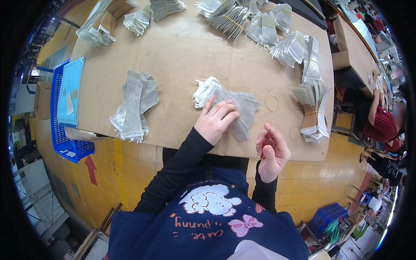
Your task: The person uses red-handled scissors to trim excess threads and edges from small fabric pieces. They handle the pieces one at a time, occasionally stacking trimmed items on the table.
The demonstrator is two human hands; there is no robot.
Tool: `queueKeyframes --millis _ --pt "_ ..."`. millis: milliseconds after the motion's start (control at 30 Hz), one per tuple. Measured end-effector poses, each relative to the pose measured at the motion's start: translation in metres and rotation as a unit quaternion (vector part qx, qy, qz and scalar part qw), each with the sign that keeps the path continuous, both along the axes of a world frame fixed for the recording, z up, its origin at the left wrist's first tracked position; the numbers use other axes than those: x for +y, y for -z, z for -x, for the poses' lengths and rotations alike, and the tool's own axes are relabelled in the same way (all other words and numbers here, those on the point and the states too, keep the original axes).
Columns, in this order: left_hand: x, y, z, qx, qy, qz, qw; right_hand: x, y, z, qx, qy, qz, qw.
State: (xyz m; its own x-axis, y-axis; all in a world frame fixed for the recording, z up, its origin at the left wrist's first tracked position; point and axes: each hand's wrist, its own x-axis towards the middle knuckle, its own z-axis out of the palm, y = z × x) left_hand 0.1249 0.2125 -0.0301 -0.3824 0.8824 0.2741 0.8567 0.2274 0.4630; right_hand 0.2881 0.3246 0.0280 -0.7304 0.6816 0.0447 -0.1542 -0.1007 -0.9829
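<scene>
My left hand (216, 122) lies on a fanned stack of grey cut fabric pieces (243, 104), fingers stretched over it. White frayed ends of the pieces show at the stack's left side. Just off the table's front edge, my right hand (275, 157) is closed around a small red-handled tool (265, 145) with a dark tip pointing up; its exact kind is mostly hidden by the fingers. A loose yellow rubber band (271, 103) lies right of the stack. Farther left sits another crossed stack of grey pieces (138, 102).
Banded bundles (313, 110) stand at the table's right, and more bundles (229, 21) line its far side. Another rubber band (294, 133) lies near the right bundle. A blue basket (60, 125) with a light-blue board (70, 93) adjoins the left edge. Another person (383, 125) works at the far right.
</scene>
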Motion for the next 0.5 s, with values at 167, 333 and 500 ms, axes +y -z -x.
queueKeyframes --millis 167,333,500 --pt "-0.025 -0.029 0.01 -0.136 -0.023 -0.167 0.976 0.001 0.009 -0.004 -0.017 0.016 0.01 1.0" --pt "-0.054 -0.05 0.018 -0.604 -0.023 -0.375 0.703 0.001 0.009 -0.003 0.003 0.011 0.041 0.999" --pt "-0.06 -0.046 0.017 -0.778 -0.04 -0.315 0.542 0.0 0.007 0.005 0.004 -0.004 -0.003 1.0"
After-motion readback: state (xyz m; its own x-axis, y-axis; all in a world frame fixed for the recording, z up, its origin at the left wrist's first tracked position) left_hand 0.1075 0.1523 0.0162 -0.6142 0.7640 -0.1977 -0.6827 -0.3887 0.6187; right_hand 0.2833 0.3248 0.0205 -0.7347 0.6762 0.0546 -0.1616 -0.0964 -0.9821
